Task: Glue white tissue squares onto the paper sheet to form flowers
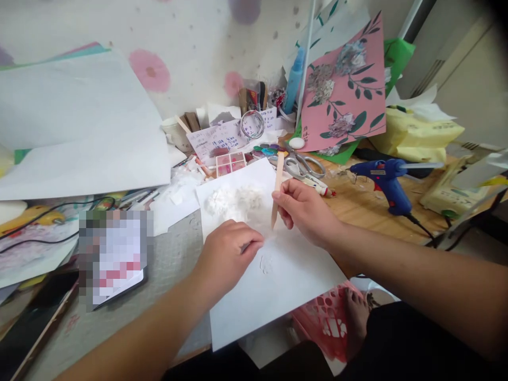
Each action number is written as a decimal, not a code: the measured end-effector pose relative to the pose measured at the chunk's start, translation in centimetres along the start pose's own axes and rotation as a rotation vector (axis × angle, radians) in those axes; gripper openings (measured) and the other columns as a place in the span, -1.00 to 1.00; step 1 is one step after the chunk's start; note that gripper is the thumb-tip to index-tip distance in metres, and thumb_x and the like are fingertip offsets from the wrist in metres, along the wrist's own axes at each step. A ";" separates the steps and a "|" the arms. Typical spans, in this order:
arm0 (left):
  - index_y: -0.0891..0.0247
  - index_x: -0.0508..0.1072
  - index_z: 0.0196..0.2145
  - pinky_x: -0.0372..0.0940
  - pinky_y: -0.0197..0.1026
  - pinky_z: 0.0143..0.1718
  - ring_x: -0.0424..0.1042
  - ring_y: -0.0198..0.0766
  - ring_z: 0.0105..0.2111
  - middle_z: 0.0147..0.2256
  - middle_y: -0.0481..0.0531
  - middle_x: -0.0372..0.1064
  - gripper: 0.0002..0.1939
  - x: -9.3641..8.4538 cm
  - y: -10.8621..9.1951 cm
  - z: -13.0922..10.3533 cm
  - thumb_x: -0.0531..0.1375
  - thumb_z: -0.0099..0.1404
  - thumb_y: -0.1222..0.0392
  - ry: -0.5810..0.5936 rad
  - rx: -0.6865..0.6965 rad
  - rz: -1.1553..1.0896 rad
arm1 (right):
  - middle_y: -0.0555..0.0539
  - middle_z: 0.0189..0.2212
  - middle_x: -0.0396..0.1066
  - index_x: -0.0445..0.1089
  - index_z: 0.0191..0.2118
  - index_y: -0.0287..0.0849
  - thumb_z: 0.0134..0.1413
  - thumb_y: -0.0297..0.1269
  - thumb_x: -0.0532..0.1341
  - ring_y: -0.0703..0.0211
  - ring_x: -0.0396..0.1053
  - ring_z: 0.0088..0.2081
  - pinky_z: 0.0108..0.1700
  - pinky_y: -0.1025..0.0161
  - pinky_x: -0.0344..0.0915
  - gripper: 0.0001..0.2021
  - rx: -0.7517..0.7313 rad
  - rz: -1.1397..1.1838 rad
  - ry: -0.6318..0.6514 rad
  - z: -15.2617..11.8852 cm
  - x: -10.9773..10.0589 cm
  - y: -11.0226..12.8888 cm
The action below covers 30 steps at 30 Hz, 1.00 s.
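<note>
My right hand (304,211) pinches a flat wooden craft stick (279,174) between thumb and fingers. The stick is upright, its narrowed lower end close to the white paper sheet (278,296). Just left of it, my left hand (226,256) is closed over the sheet, thumb and fingertips together; whatever they may hold is too small to make out. Beyond both hands, fluffy white clumps (232,203) lie on the sheet's far part. A small whitish, wrinkled smear (265,263) marks the paper below my fingertips.
At right lies a blue glue gun (383,180) with its cord. Scissors (305,165), a marker (315,185) and a small palette (230,164) sit beyond the sheet. A phone (119,288) is at left; a pink flower picture (357,106) leans at the back.
</note>
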<state>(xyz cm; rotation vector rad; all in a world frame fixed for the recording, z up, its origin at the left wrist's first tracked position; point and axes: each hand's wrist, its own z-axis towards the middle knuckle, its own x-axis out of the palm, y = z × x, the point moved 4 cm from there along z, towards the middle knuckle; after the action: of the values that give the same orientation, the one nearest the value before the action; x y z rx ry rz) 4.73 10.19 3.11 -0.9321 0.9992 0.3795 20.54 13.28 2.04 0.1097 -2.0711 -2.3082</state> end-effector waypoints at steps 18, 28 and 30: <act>0.16 0.46 -0.41 0.26 -0.24 -0.36 0.39 -0.29 -0.39 -0.44 -0.10 0.45 -0.89 0.8 0.3 -0.9 0.16 0.25 0.29 0.034 0.045 -0.001 | 0.11 -0.68 0.30 0.24 -0.55 -0.17 -0.05 -0.37 0.19 0.39 0.16 -0.68 -0.62 0.39 0.07 -0.87 0.089 -0.072 0.119 -0.5 0.9 -1.1; 0.15 0.46 -0.26 0.29 -0.22 -0.26 0.39 -0.27 -0.28 -0.29 -0.03 0.41 -0.77 0.5 0.7 -0.9 0.07 0.22 0.39 0.105 0.112 -0.007 | 0.14 -0.68 0.27 0.22 -0.48 -0.15 0.01 -0.34 0.16 0.40 0.10 -0.72 -0.66 0.38 0.05 -0.89 0.083 0.044 0.032 -0.9 0.1 -1.4; 0.17 0.46 -0.24 0.28 -0.22 -0.27 0.38 -0.27 -0.29 -0.29 -0.01 0.38 -0.77 0.6 0.7 -1.0 0.07 0.24 0.38 0.111 0.136 0.020 | 0.13 -0.68 0.26 0.23 -0.48 -0.15 0.02 -0.35 0.16 0.40 0.11 -0.72 -0.66 0.38 0.04 -0.89 0.083 0.052 0.027 -1.0 0.1 -1.3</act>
<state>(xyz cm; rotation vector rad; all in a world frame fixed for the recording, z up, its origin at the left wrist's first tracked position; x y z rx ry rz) 4.10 9.69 2.04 -0.8276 1.1220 0.2747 20.57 12.43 0.63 0.0880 -2.1305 -2.1801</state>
